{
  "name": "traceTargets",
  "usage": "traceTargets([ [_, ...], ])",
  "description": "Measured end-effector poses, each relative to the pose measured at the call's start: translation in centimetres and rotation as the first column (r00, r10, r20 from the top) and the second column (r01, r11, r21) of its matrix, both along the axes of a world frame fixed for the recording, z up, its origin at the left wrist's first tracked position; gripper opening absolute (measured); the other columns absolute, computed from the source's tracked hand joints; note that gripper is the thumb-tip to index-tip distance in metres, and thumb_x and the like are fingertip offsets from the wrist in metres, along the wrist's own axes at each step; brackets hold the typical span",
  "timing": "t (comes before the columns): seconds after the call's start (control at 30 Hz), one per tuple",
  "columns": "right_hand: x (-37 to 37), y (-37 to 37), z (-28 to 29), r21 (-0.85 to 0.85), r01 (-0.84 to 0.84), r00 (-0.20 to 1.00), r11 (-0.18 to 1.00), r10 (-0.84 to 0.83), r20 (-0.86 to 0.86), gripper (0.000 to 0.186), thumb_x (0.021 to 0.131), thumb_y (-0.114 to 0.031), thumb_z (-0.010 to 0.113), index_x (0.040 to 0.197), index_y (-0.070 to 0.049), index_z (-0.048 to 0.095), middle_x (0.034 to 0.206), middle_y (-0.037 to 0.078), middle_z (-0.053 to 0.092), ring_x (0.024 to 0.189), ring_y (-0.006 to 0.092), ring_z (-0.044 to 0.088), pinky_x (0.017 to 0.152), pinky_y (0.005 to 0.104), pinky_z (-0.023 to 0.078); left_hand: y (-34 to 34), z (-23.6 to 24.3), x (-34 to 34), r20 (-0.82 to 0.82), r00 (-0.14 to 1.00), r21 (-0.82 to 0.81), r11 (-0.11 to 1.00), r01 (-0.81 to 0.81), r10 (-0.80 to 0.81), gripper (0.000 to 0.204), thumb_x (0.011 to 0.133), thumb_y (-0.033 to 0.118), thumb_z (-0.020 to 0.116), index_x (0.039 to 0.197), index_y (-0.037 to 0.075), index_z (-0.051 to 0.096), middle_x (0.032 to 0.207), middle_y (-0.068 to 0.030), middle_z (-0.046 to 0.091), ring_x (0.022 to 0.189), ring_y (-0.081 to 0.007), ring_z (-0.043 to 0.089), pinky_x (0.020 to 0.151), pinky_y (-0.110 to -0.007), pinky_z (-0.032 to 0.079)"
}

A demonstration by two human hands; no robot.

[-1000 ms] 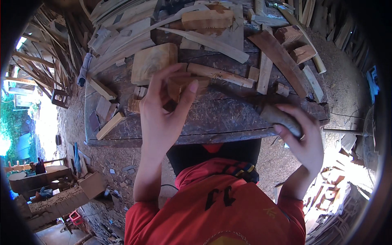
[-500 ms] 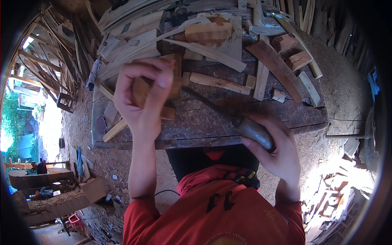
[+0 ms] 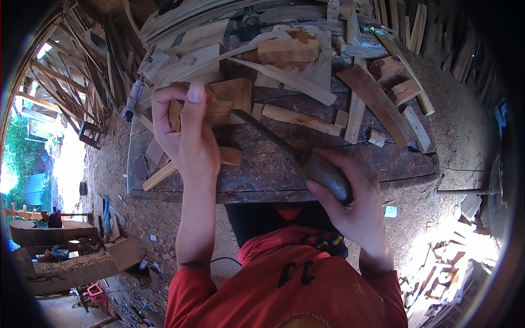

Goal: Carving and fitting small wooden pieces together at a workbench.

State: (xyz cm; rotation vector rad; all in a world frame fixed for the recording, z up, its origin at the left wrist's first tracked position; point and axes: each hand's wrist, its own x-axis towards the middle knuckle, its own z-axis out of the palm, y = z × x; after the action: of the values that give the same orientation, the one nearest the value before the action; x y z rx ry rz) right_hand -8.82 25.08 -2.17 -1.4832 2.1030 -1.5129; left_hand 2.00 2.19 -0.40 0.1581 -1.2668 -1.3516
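Observation:
My right hand [image 3: 353, 205] is wrapped round the thick wooden handle of a chisel [image 3: 266, 133]. Its long dark blade slants up and left, and the squared tip lies close to the right end of a small wooden block [image 3: 220, 112]. Whether tip and block touch, I cannot tell. My left hand [image 3: 188, 128] grips that block above the workbench [image 3: 262, 183], thumb on top and fingers curled round its left end. Just behind the block lies a wider piece of light wood [image 3: 238, 90], partly hidden by the hand.
Several offcuts lie about the bench, among them a long narrow strip [image 3: 301, 119], a curved brown piece [image 3: 374, 101] and a thick block [image 3: 289, 50] on a board. Below my left wrist is a short wooden piece [image 3: 230, 156]. Scrap wood [image 3: 445, 273] is heaped on the floor at right.
My right hand and the chisel have moved slightly left and down. My left hand has turned the wooden block, its thumb now on top, and the blurred motion has gone.

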Motion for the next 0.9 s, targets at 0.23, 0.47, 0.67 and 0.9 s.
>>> traceTargets([
  [0.23,1.0,-0.3,-0.5,-0.006,0.032,0.999,0.999,-0.032,-0.007,0.042,0.085,-0.009,0.077,0.125,-0.004,0.063,0.107,0.017,0.071,0.096,0.0357,0.072,0.080,0.0397,0.057,0.3,-0.7,0.0,-0.002,0.998,0.054,0.996,-0.065,0.066,0.017,0.094,0.007,0.072,0.097,0.005,0.056,0.090,-0.0066,0.061,0.087,-0.0176,0.061,0.089,-0.034,0.049],
  [0.47,1.1,-0.2,-1.0,-0.006,0.011,0.999,1.000,-0.011,0.033,0.046,0.086,-0.010,0.078,0.129,-0.005,0.063,0.106,0.016,0.071,0.096,0.0331,0.072,0.081,0.0378,0.056,0.1,-0.5,0.4,-0.010,1.000,0.120,0.993,-0.003,0.004,0.018,0.095,0.011,0.073,0.097,0.005,0.057,0.092,-0.0056,0.062,0.088,-0.0163,0.062,0.090,-0.035,0.051],
  [0.67,0.8,0.5,-0.2,-0.071,-0.059,0.981,0.996,0.071,0.181,0.045,0.086,-0.008,0.077,0.129,-0.003,0.064,0.110,0.015,0.073,0.101,0.0245,0.073,0.086,0.0337,0.055,-2.3,-0.2,1.7,-0.298,0.924,0.390,0.853,0.346,-0.238,0.020,0.102,0.025,0.065,0.098,0.007,0.057,0.090,-0.0026,0.059,0.086,-0.0167,0.063,0.094,-0.040,0.054],
  [0.9,0.4,0.8,-0.2,-0.087,-0.086,0.930,0.992,0.112,0.349,0.047,0.083,-0.005,0.078,0.128,-0.001,0.065,0.114,0.013,0.072,0.105,0.0186,0.069,0.092,0.0308,0.052,-2.0,0.9,1.9,-0.239,0.940,0.393,0.861,0.322,-0.243,0.033,0.105,0.041,0.057,0.095,0.010,0.054,0.092,-0.0030,0.060,0.089,-0.0203,0.065,0.103,-0.044,0.052],
])
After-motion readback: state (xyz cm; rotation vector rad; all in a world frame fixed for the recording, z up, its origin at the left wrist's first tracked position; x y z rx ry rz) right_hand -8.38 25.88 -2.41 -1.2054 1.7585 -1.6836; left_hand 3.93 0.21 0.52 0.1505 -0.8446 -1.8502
